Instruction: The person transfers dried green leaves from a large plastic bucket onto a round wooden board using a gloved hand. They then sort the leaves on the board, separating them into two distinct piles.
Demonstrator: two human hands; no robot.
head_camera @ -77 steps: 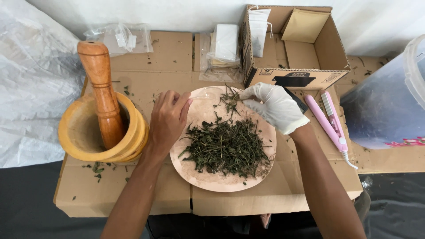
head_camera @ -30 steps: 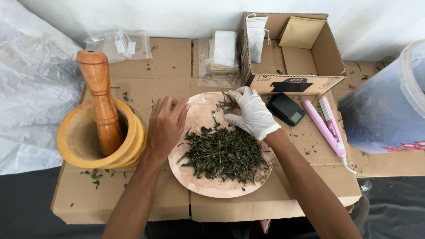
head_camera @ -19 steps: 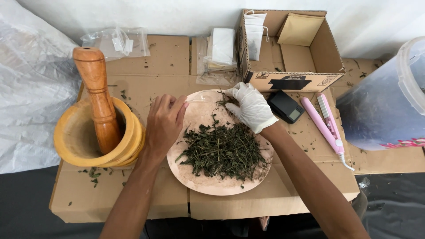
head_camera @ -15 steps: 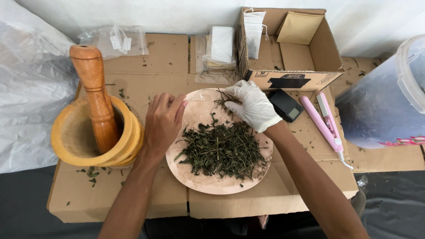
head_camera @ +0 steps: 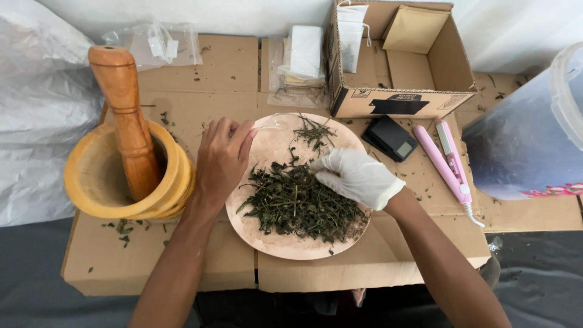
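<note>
A round tan plate (head_camera: 285,246) lies on a cardboard surface and holds a heap of dried green herbs (head_camera: 291,206). A smaller tuft of herbs (head_camera: 313,130) sits near the plate's far rim. My right hand (head_camera: 358,177), in a white glove, presses down on the right side of the heap with its fingers curled into the stems. My bare left hand (head_camera: 221,159) rests on the plate's left rim. Its fingertips are pinched on what looks like a small clear bag (head_camera: 273,121) at the far rim.
A yellow wooden mortar (head_camera: 100,188) with an upright pestle (head_camera: 124,115) stands to the left. An open cardboard box (head_camera: 401,100), a small black scale (head_camera: 390,138) and a pink clamp tool (head_camera: 449,167) lie at the right. A large translucent tub (head_camera: 534,133) fills the far right.
My gloved right hand has come back from the small tuft at the plate's far rim down onto the main heap. My left hand has stayed at the left rim.
</note>
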